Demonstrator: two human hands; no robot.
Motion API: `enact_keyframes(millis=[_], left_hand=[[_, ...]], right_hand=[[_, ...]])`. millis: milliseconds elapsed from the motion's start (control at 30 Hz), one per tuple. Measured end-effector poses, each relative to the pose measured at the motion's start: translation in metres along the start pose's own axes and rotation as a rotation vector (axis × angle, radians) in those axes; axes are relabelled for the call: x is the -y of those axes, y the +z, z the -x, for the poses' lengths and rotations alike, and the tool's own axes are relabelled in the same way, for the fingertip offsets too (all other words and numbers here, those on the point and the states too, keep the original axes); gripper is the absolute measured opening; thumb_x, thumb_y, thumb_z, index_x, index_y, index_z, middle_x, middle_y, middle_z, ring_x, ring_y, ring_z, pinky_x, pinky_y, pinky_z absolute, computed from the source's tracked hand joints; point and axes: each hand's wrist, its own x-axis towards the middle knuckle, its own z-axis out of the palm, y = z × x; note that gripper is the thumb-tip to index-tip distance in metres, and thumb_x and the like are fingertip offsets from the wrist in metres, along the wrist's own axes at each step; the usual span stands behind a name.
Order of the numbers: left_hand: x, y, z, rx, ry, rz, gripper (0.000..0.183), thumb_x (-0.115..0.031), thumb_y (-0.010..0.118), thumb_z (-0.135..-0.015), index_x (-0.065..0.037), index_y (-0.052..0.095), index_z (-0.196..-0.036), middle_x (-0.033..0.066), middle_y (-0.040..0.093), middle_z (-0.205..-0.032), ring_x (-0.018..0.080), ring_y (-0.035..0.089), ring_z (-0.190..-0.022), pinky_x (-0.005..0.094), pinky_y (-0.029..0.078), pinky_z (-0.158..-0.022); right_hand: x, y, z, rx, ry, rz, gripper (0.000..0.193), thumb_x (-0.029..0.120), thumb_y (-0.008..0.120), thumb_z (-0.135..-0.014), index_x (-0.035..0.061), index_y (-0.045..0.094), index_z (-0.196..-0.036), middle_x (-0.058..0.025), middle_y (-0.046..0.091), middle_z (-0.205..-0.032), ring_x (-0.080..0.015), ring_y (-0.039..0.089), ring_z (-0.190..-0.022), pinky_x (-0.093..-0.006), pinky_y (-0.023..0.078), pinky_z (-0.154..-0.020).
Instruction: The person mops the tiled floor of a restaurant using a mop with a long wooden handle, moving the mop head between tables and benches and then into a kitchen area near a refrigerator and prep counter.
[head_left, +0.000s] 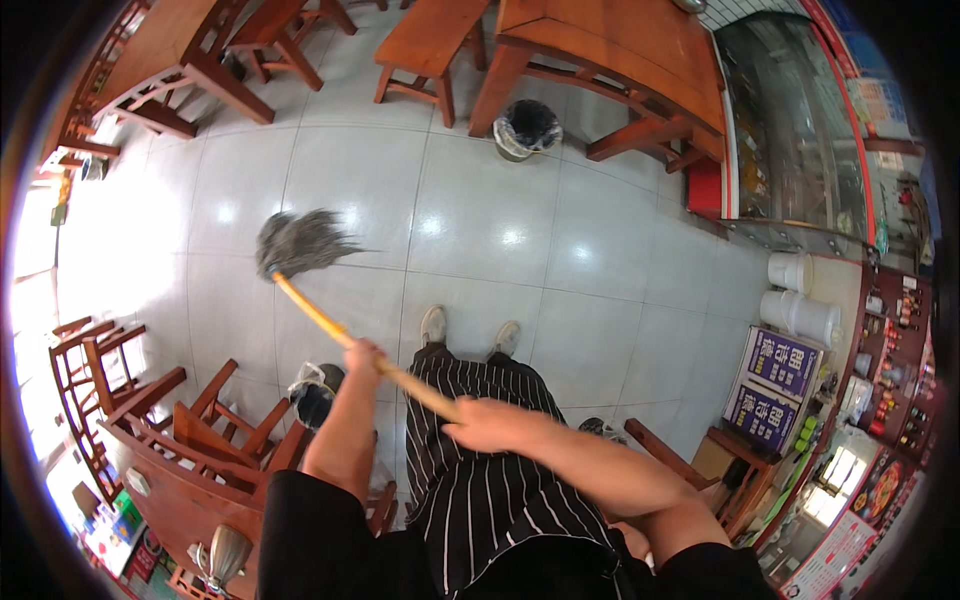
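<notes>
Both hands wrap tightly around a mop's yellow handle, the left hand higher up the shaft, the right hand near its end. The grey stringy mop head rests on the pale tiled floor, between wooden tables and a lined waste bin.

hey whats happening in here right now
A person is mopping a tiled floor in an eating place. Both hands grip the mop's yellow handle: the left hand further down the pole, the right hand near its upper end. The grey mop head rests on the tiles ahead and to the left, between wooden tables and a lined bin.
</notes>
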Motion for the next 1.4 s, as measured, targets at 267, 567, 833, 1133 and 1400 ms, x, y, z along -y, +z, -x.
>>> enact_keyframes(millis=[267, 567, 833, 1133, 1400], left_hand=[[0.014, 0.036, 0.003, -0.058, -0.016, 0.039, 0.009, -0.01, 0.052, -0.087, -0.005, 0.049, -0.092, 0.0083, 0.05, -0.069, 0.0212, 0.052, -0.057, 0.0339, 0.048, -0.05], [0.272, 0.225, 0.213, 0.095, -0.001, -0.362, 0.018, -0.004, 0.049, -0.088, -0.006, 0.041, -0.103, 0.0122, 0.053, -0.076, 0.0248, 0.054, -0.054, 0.0373, 0.05, -0.048], [0.503, 0.274, 0.396, 0.456, -0.259, -1.011, 0.04, -0.008, 0.059, -0.088, -0.012, 0.032, -0.117, 0.015, 0.055, -0.101, 0.0306, 0.064, -0.081, 0.0492, 0.058, -0.068], [0.537, 0.394, 0.424, 0.721, -0.24, -0.892, 0.04, -0.003, 0.054, -0.086, -0.014, 0.036, -0.12, 0.0118, 0.05, -0.092, 0.0282, 0.059, -0.072, 0.0455, 0.057, -0.059], [0.425, 0.534, 0.351, 0.657, -0.228, -0.704, 0.032, 0.003, 0.049, -0.082, -0.011, 0.039, -0.11, 0.0102, 0.05, -0.084, 0.0261, 0.054, -0.057, 0.0425, 0.054, -0.051]], right_hand=[[-0.052, -0.024, 0.009, -0.144, -0.047, 0.047, 0.032, 0.018, 0.055, -0.087, -0.0011, 0.054, -0.112, -0.0202, 0.068, -0.098, -0.036, 0.068, -0.089, -0.0455, 0.055, -0.078], [-0.333, -0.036, 0.212, -0.337, 0.096, -0.118, 0.035, 0.032, 0.057, -0.092, -0.0002, 0.053, -0.106, -0.0233, 0.067, -0.088, -0.0428, 0.064, -0.082, -0.0511, 0.051, -0.073], [-0.483, 0.033, 0.427, -0.283, 0.431, -0.447, 0.054, 0.029, 0.058, -0.093, 0.0058, 0.039, -0.139, -0.0235, 0.065, -0.09, -0.0401, 0.065, -0.081, -0.0483, 0.051, -0.07], [-0.553, 0.058, 0.383, -0.441, 0.355, -0.933, 0.059, 0.018, 0.058, -0.093, 0.0079, 0.031, -0.145, -0.0205, 0.066, -0.091, -0.0351, 0.066, -0.078, -0.0428, 0.052, -0.068], [-0.518, -0.097, 0.289, -0.565, 0.28, -0.698, 0.057, 0.022, 0.056, -0.092, 0.0067, 0.032, -0.142, -0.0297, 0.063, -0.096, -0.0457, 0.062, -0.092, -0.0471, 0.05, -0.077]])
